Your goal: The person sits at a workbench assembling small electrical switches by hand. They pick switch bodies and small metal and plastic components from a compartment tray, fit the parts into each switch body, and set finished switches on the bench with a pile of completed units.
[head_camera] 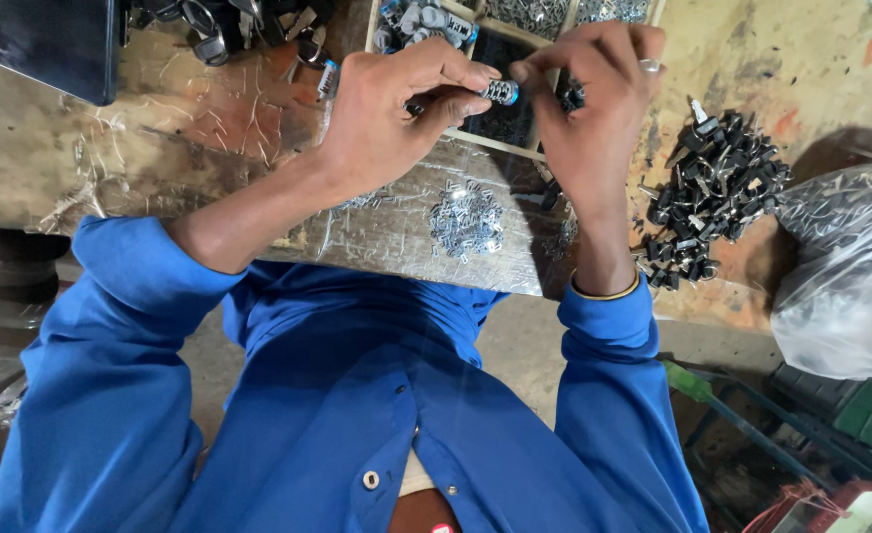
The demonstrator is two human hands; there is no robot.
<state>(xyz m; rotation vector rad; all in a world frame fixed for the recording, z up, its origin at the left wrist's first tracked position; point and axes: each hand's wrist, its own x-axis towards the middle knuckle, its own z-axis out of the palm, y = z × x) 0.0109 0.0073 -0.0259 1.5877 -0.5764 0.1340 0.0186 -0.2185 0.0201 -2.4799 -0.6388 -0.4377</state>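
Both hands meet above the far edge of the tabletop (80, 168). The left hand (388, 118) pinches a small ribbed metal cylinder (498, 92) — the right hand (594, 104) closes fingertips on its end. Best done with steady grip and parts aligned squarely — just over the wooden tray (515, 143).

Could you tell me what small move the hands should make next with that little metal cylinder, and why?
Probably bring the right hand in to the small metal cylinder, since the left hand pinches it by one end and the right fingertips sit just beside its blue-tipped free end.
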